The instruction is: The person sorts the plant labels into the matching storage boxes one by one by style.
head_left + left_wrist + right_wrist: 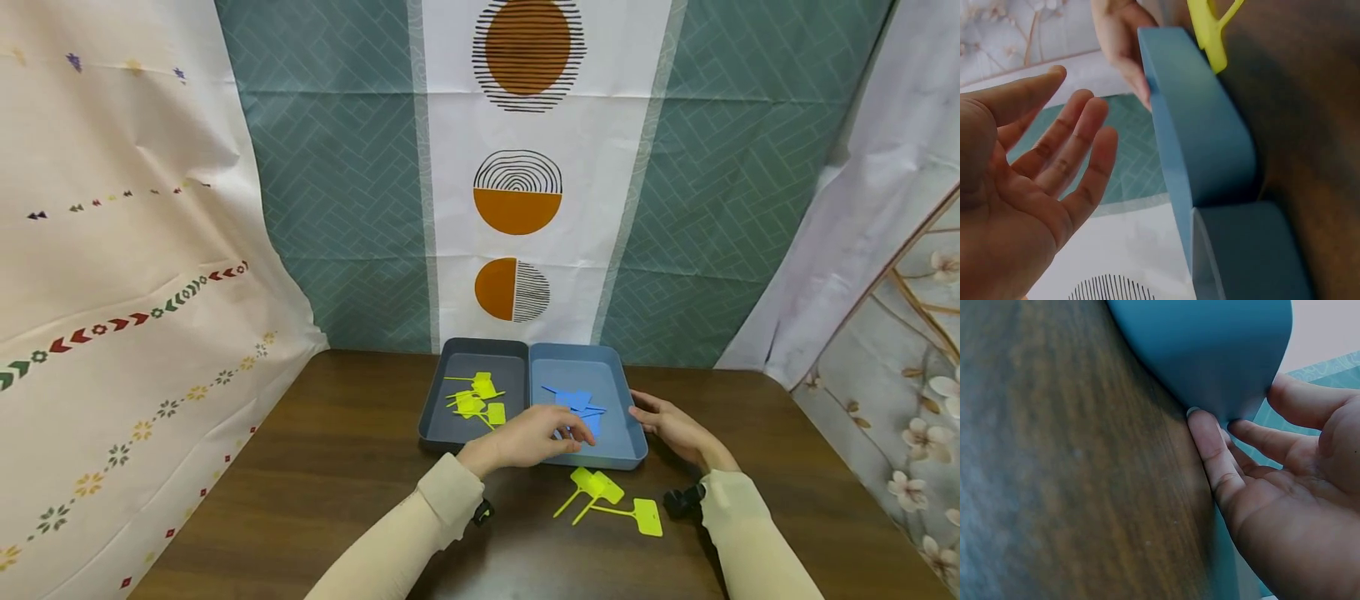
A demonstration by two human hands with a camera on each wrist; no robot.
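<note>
My left hand (536, 435) hovers over the near left part of the blue tray (577, 367), palm down. In the left wrist view its fingers (1063, 140) are spread and loosely bent, with nothing between them. Blue cable-tie tags (573, 400) lie in that tray, partly hidden behind the left hand. At the tray's right side, my right hand (675, 429) touches the outer wall. Extended fingertips (1207, 434) meet the wall low down in the right wrist view, and the thumb is near the rim.
A dark grey tray (450, 427) stands against the blue one's left side, holding several yellow cable-tie tags (471, 406). Three more yellow tags (647, 517) lie on the brown table (337, 467) in front of the blue tray. Patterned cloths (337, 167) hang behind and at both sides.
</note>
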